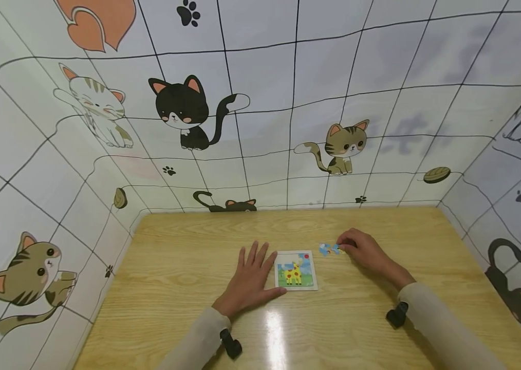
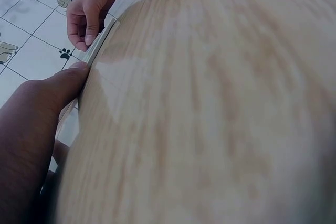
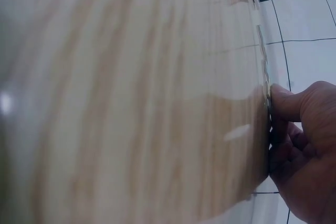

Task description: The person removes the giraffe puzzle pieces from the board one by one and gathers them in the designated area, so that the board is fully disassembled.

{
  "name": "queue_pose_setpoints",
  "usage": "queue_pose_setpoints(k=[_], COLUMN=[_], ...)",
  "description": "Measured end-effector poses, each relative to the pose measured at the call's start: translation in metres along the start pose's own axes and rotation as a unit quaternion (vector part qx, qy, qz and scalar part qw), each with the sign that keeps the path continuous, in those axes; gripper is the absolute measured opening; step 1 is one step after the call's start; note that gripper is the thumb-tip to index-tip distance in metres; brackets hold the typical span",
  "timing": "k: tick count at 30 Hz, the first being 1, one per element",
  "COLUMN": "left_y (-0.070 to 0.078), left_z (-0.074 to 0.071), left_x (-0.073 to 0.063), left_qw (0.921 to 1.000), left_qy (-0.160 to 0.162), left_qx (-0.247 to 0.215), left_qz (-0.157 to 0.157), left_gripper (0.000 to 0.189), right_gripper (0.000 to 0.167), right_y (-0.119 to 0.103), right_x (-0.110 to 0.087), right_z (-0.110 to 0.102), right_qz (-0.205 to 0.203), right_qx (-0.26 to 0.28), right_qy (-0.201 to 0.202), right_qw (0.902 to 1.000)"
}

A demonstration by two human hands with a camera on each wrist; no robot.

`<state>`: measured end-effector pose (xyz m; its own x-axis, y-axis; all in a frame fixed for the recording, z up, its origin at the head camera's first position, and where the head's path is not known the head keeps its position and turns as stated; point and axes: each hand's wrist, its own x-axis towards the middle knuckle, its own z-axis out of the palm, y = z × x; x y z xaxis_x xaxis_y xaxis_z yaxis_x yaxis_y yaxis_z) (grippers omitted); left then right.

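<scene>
A small square jigsaw puzzle (image 1: 294, 275) with a white frame and a yellow giraffe picture lies flat on the table; its upper part has a paler area. My left hand (image 1: 252, 280) rests beside its left edge with fingers spread, the thumb reaching the frame's lower edge. To the right of the frame lie loose blue jigsaw pieces (image 1: 324, 250). Over them, the thumb and curled fingers of my right hand (image 1: 366, 252) pinch a jigsaw piece (image 1: 336, 248), partly hidden by the fingertips. Seen edge-on in the right wrist view, the pieces (image 3: 264, 59) look thin and low on the tabletop.
The wooden table (image 1: 172, 246) runs back to a white wall (image 1: 260, 128) with a drawn grid and cartoon cats. Similar walls stand at the left and right. Each sleeve carries a small black wrist camera (image 1: 230, 344). A bright light reflection shows on the tabletop below the puzzle.
</scene>
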<state>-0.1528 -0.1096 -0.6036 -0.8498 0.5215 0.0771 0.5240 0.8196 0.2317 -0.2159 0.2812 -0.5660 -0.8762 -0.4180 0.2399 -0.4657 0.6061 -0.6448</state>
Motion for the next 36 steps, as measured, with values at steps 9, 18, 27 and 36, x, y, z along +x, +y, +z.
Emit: queue_pose_setpoints(k=[9,18,27,36], left_y=[-0.002,-0.005,0.005,0.0], left_z=[-0.003,0.001,0.012,0.011], left_x=[0.002,0.005,-0.008,-0.002], left_qw=[1.0,0.9997,0.9998,0.9996], left_qy=[0.001,0.021,0.021,0.025], left_qx=[0.001,-0.003,0.006,0.013], left_qz=[0.002,0.009,-0.002,-0.001], left_gripper=[0.108,0.106,0.109,0.107], right_gripper=[0.011,0.009,0.012,0.016], right_y=[-0.001,0.002,-0.022,-0.057], right_x=[0.004,0.008,0.005,0.013], right_z=[0.0,-0.002,0.008,0.028], right_qz=[0.011,0.003,-0.043,-0.083], right_qx=[0.002,-0.002,-0.003,-0.015], right_qy=[0.003,0.006,0.006,-0.078], right_qw=[0.9999,1.0,0.9991,0.9934])
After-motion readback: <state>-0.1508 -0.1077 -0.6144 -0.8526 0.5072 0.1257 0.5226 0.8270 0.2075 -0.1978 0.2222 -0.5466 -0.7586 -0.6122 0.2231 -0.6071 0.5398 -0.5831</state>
